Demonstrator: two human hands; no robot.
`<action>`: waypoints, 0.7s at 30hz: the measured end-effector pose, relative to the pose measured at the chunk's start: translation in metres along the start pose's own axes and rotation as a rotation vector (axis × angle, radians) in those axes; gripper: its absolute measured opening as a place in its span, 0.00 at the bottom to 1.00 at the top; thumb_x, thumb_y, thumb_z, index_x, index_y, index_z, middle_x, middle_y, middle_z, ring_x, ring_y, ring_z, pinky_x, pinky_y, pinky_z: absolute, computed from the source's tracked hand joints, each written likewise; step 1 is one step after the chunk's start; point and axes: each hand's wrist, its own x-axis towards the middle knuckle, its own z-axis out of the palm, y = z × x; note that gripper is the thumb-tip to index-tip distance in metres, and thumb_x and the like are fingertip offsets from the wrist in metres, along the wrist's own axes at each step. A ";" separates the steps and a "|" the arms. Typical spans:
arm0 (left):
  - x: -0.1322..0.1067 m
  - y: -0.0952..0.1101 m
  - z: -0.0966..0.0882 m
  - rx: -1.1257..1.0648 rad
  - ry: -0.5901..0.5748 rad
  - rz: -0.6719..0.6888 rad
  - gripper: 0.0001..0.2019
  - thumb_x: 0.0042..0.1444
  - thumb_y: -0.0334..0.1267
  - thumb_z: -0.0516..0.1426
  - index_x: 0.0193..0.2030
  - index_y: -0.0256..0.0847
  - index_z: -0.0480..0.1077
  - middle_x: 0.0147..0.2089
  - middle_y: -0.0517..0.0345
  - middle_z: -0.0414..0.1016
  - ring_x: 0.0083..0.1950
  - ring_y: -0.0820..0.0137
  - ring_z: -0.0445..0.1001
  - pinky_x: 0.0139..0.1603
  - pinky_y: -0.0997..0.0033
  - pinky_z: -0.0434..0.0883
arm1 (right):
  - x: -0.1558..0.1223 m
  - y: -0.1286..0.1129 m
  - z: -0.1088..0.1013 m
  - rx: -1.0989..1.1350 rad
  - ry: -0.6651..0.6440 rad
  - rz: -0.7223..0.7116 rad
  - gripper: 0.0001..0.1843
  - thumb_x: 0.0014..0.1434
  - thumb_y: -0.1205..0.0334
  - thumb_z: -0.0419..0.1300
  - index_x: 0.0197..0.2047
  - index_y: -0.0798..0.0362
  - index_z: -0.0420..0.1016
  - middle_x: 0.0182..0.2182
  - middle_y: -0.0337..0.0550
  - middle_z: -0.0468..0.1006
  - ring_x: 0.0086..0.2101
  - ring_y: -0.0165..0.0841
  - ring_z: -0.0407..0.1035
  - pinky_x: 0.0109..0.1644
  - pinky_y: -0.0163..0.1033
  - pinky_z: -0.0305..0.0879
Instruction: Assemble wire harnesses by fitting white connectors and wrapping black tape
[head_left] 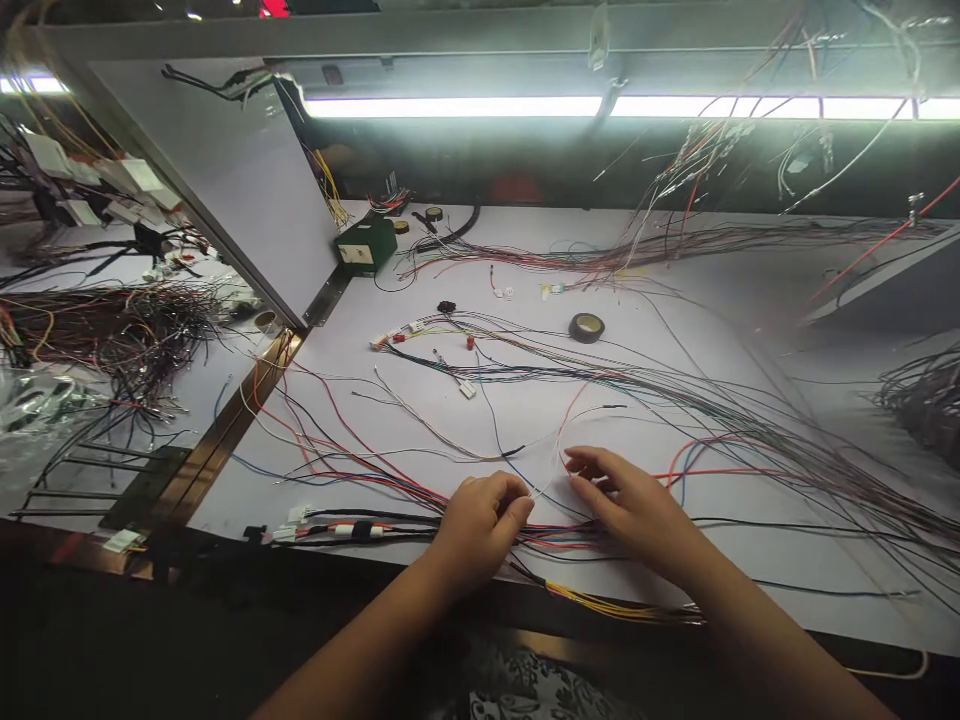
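Observation:
My left hand (484, 515) pinches a thin white wire (546, 482) between thumb and forefinger, above a bundle of red, blue and black wires (416, 490). The white wire rises in a loop and bends right to a dark tip (613, 407). Just right of the loop is my right hand (619, 500), its fingers curved and thumb apart, with nothing plainly held. A red wire (571, 405) runs up beside its fingertips. Below my left wrist, yellow wires (600, 598) leave a dark wrap. White connectors and a sleeved section (356, 531) lie left of my left hand.
A roll of black tape (586, 327) lies behind my hands. Long wires (675, 390) with connectors (466, 388) cross the table. A green box (366, 245) stands at the back left beside a white panel (217, 170). Loose wires (697, 150) hang at the upper right.

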 end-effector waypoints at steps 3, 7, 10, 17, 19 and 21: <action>-0.001 -0.001 -0.001 0.035 -0.009 0.036 0.07 0.62 0.40 0.53 0.35 0.43 0.69 0.33 0.61 0.74 0.37 0.67 0.68 0.43 0.66 0.60 | 0.018 0.005 -0.020 -0.475 0.224 -0.250 0.19 0.62 0.54 0.54 0.55 0.48 0.67 0.48 0.48 0.74 0.46 0.41 0.68 0.49 0.48 0.67; -0.001 -0.004 0.002 0.067 -0.011 0.095 0.07 0.62 0.40 0.53 0.36 0.43 0.70 0.33 0.62 0.75 0.37 0.68 0.69 0.44 0.66 0.59 | 0.053 0.019 -0.051 -0.846 0.323 -0.502 0.18 0.62 0.61 0.52 0.55 0.53 0.69 0.51 0.51 0.74 0.53 0.47 0.64 0.56 0.56 0.60; -0.002 -0.006 0.004 0.075 -0.025 0.136 0.06 0.61 0.39 0.55 0.36 0.43 0.71 0.32 0.63 0.75 0.36 0.69 0.69 0.45 0.66 0.59 | 0.057 0.021 -0.072 -0.845 0.163 -0.643 0.11 0.64 0.62 0.52 0.45 0.50 0.74 0.39 0.46 0.78 0.42 0.41 0.70 0.49 0.50 0.66; -0.001 -0.002 0.001 0.169 -0.100 0.239 0.09 0.59 0.45 0.58 0.39 0.43 0.73 0.34 0.61 0.77 0.37 0.69 0.70 0.49 0.62 0.57 | -0.025 0.003 -0.119 -0.654 0.167 -0.663 0.09 0.61 0.62 0.58 0.46 0.42 0.72 0.41 0.44 0.75 0.41 0.36 0.72 0.47 0.41 0.69; 0.000 0.001 -0.001 0.209 -0.129 0.247 0.10 0.62 0.44 0.54 0.36 0.42 0.73 0.34 0.60 0.77 0.38 0.69 0.71 0.50 0.61 0.57 | -0.043 0.008 -0.125 -0.680 -0.014 -0.472 0.06 0.62 0.59 0.57 0.42 0.40 0.73 0.41 0.47 0.75 0.41 0.37 0.72 0.47 0.40 0.68; 0.002 0.003 -0.002 0.241 -0.146 0.236 0.13 0.65 0.41 0.50 0.34 0.42 0.72 0.34 0.60 0.77 0.37 0.70 0.71 0.49 0.62 0.57 | -0.052 0.019 -0.125 -0.686 -0.202 -0.226 0.06 0.64 0.58 0.54 0.38 0.41 0.72 0.38 0.49 0.75 0.39 0.36 0.72 0.43 0.40 0.68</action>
